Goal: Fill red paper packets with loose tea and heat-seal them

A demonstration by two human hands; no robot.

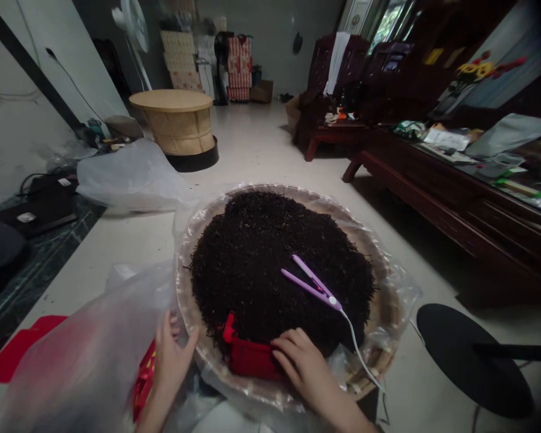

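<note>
A wide round bamboo tray, lined with clear plastic, holds a big heap of dark, loose dried tea leaves. My right hand lies over a red plastic scoop at the near edge of the heap. A lilac mini hair straightener rests on the leaves, shut, trailing a white cord. My left hand grips the mouth of a clear plastic bag beside the tray. Red packaging shows behind that bag.
A black round stool seat stands right of the tray. A dark wooden table with papers runs along the right. A plastic sheet lies on the far left, and a round wicker-sided table stands farther back.
</note>
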